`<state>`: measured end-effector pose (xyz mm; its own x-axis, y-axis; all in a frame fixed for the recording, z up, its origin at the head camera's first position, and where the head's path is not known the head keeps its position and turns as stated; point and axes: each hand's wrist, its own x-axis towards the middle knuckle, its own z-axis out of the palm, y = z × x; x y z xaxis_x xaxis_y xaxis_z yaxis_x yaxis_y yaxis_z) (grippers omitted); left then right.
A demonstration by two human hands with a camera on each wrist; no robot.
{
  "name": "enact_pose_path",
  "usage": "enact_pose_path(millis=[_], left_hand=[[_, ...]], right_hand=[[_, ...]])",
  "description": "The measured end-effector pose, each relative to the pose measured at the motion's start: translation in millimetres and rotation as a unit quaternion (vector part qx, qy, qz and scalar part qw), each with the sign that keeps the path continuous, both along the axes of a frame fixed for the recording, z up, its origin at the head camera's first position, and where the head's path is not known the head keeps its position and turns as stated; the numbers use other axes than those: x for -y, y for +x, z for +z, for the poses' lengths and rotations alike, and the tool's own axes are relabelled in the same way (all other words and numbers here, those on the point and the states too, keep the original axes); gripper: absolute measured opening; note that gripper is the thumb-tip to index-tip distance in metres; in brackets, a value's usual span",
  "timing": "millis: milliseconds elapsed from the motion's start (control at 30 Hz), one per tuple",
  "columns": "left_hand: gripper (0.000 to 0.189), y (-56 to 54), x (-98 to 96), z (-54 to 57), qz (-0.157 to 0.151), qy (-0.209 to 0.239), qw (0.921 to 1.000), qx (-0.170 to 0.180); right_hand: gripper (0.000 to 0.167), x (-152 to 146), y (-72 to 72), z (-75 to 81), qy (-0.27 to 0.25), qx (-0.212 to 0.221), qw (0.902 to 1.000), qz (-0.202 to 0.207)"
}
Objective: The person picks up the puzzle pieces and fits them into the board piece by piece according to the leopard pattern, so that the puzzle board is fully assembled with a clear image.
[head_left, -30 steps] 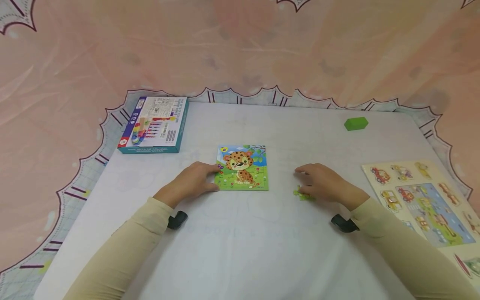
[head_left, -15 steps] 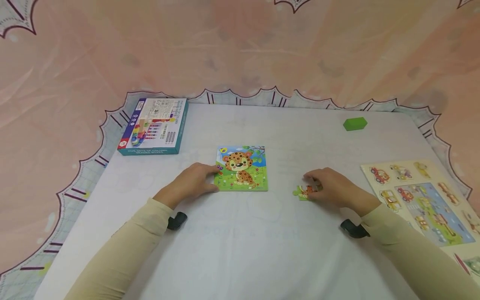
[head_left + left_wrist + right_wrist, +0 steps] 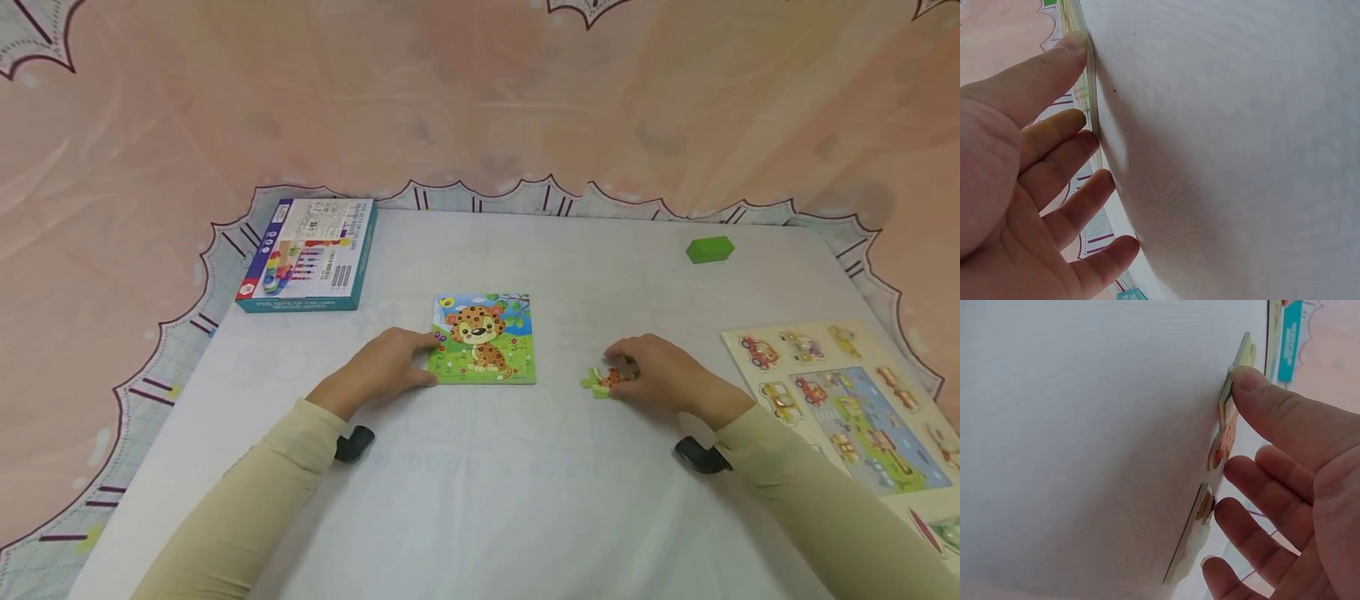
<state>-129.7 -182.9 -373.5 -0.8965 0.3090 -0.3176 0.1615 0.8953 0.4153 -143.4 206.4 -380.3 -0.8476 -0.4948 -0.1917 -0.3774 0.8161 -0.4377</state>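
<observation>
A square jigsaw puzzle with a spotted leopard cub lies flat in the middle of the table. My left hand rests at its left side, thumb and forefinger against the edge. The left wrist view shows those fingers spread and relaxed along the puzzle's thin side. To the right, my right hand pinches a loose green and orange jigsaw piece close over the cloth. Seen from the right wrist, the thumb presses the piece, other fingers curved behind it.
A flat boxed bead set lies at the back left. A green block sits at the back right. On the right, partly under the right sleeve, lies a picture board with vehicle pieces. White cloth covers the table.
My right hand has drawn back a little, closed thumb and fingers about the loose piece, and shifted it slightly left. My left hand and the leopard puzzle stay in place.
</observation>
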Motion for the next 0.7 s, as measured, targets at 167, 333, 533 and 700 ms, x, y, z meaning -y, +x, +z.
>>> enact_pose_path(millis=[167, 333, 533, 700], left_hand=[[0.061, -0.1, 1.2, -1.4, -0.002, 0.004, 1.0000, -0.005], [0.061, -0.5, 1.1, -2.5, -0.001, 0.006, 1.0000, -0.006], [0.062, -0.6, 0.6, -2.6, 0.001, 0.004, 1.0000, -0.004], [0.061, -0.2, 0.3, -2.1, -0.003, 0.002, 1.0000, -0.008]], right_hand=[[0.042, 3, -3.4, -0.8, -0.005, -0.010, 0.9999, 0.005], [0.035, 6, -7.9, -1.2, -0.006, -0.023, 0.9996, 0.015], [0.035, 12, -10.6, -0.2, 0.000, -0.027, 0.9994, 0.019], [0.035, 16, -11.3, -0.9, -0.001, -0.033, 0.9992, 0.022]])
